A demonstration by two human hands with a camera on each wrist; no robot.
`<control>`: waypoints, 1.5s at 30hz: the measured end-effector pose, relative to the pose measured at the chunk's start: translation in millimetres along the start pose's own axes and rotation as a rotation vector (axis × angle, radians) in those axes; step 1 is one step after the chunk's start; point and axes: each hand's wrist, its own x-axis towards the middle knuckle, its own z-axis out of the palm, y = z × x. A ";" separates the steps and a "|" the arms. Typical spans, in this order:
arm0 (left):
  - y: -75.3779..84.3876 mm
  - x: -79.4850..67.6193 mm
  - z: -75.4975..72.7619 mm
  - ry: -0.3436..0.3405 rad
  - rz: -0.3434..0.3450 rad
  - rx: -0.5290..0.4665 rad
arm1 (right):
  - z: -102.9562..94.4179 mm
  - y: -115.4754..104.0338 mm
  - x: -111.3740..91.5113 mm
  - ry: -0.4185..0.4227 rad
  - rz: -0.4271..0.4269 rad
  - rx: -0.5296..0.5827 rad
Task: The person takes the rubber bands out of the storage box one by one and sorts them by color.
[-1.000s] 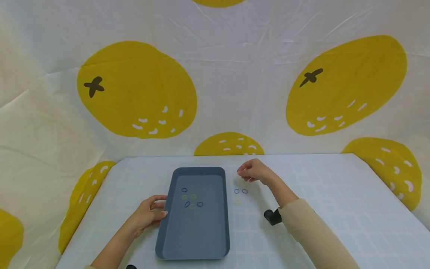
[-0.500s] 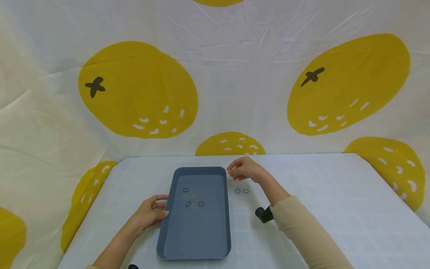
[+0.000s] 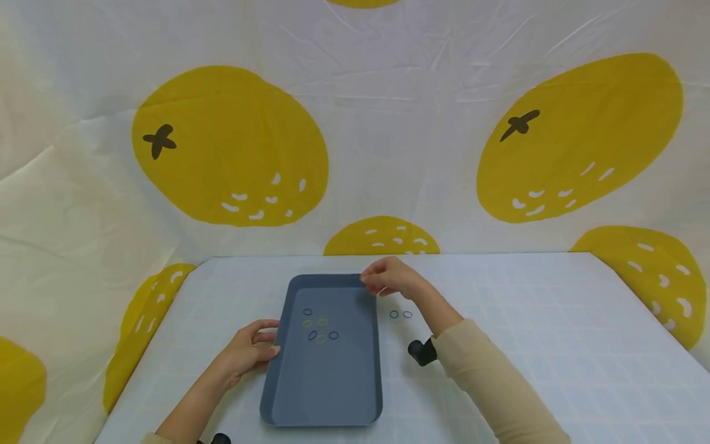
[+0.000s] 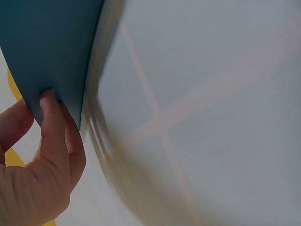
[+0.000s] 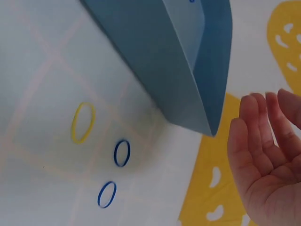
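A grey-blue tray [image 3: 322,382] lies on the table, with several small blue rubber bands [image 3: 333,335] and yellow rubber bands [image 3: 322,322] inside it. My left hand [image 3: 244,354] holds the tray's left side, thumb at the rim and fingertips against the outer wall. Over the far right corner of the tray hovers my right hand [image 3: 391,277], thumb and index fingertips close together; I cannot tell whether something thin is pinched there. Right of the tray, two blue rubber bands [image 5: 122,153] and a yellow rubber band [image 5: 83,122] lie on the table.
A pale checked cloth [image 3: 532,333] covers the table. Behind it hangs a white curtain [image 3: 399,123] printed with large yellow fruit. A black wrist camera [image 3: 421,353] sits under the right sleeve.
My right hand has moved left, from beyond the loose rubber bands to above the tray's far right corner. My left hand stays at the tray's left side.
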 end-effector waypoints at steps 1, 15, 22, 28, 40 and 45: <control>0.2 -0.1 0.0 0.000 0.000 0.001 | 1.4 -0.9 1.0 -0.002 -0.005 -0.001; 2.0 -1.3 -0.8 -0.014 0.003 -0.014 | 24.2 -6.7 15.9 -0.024 -0.018 0.014; 2.7 -1.1 -1.1 -0.022 0.010 -0.020 | 37.4 -10.3 21.5 -0.040 -0.029 0.039; 3.6 -2.7 -0.2 -0.015 0.008 -0.018 | 51.0 -13.4 25.4 -0.044 -0.043 0.040; 3.2 -3.7 -0.8 -0.022 0.017 -0.024 | 82.2 -9.8 33.3 -0.031 -0.068 -0.021; 3.2 -3.1 -1.4 -0.028 0.016 -0.018 | 98.8 -3.9 39.5 0.023 -0.085 -0.075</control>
